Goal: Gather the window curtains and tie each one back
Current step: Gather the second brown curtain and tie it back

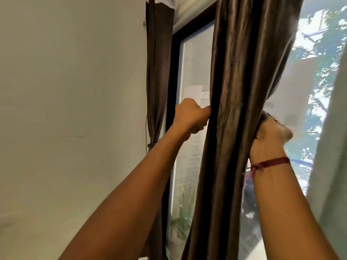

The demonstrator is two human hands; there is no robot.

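A shiny brown curtain (236, 91) hangs bunched in front of the window, squeezed into a column between both hands. My left hand (190, 115) grips its left edge at mid height with curled fingers. My right hand (270, 136) holds the right edge, fingers wrapped into the folds, a red thread band on the wrist. At the wall side hangs another brown curtain (157, 72), gathered narrow and bound by a tie (152, 144) low down.
A plain pale wall (71, 109) fills the left. The dark window frame (175, 62) runs between the two curtains, with glass (195, 72) behind. A light sheer fabric (330, 166) hangs at the right edge. Greenery shows outside.
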